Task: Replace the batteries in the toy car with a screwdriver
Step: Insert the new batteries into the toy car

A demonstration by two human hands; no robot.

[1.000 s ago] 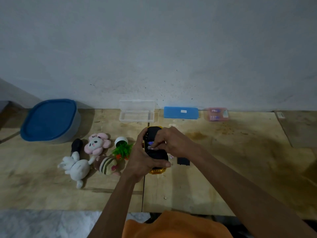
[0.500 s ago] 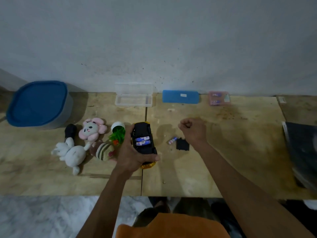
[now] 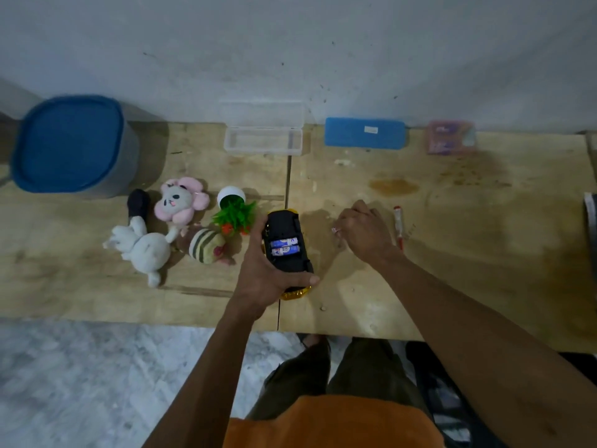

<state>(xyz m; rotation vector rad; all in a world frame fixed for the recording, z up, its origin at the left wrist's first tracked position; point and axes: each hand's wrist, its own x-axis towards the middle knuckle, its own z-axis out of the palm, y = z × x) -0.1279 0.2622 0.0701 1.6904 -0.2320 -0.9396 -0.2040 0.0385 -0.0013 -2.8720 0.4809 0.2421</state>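
Note:
My left hand [image 3: 261, 273] grips the toy car [image 3: 284, 227] upside down over the wooden table, black underside up and yellow body showing at the near end. Its battery compartment is open, with two blue-and-white batteries [image 3: 285, 247] lying side by side. My right hand [image 3: 365, 234] rests on the table just right of the car, fingers curled downward. The pale end of a loose battery [image 3: 334, 230] shows at its fingertips. Just right of that hand lies a red-and-white screwdriver [image 3: 399, 226]. The black compartment cover is hidden under the hand.
Left of the car lie several plush toys [image 3: 142, 247] and a tipped small plant pot [image 3: 234, 211]. Along the wall stand a blue-lidded tub [image 3: 69, 142], a clear open case [image 3: 263, 140], a blue case [image 3: 364, 133] and a pink packet [image 3: 450, 137].
My right hand left the car's compartment and came down on the table to the right, over the loose battery and black cover. My left hand still holds the car.

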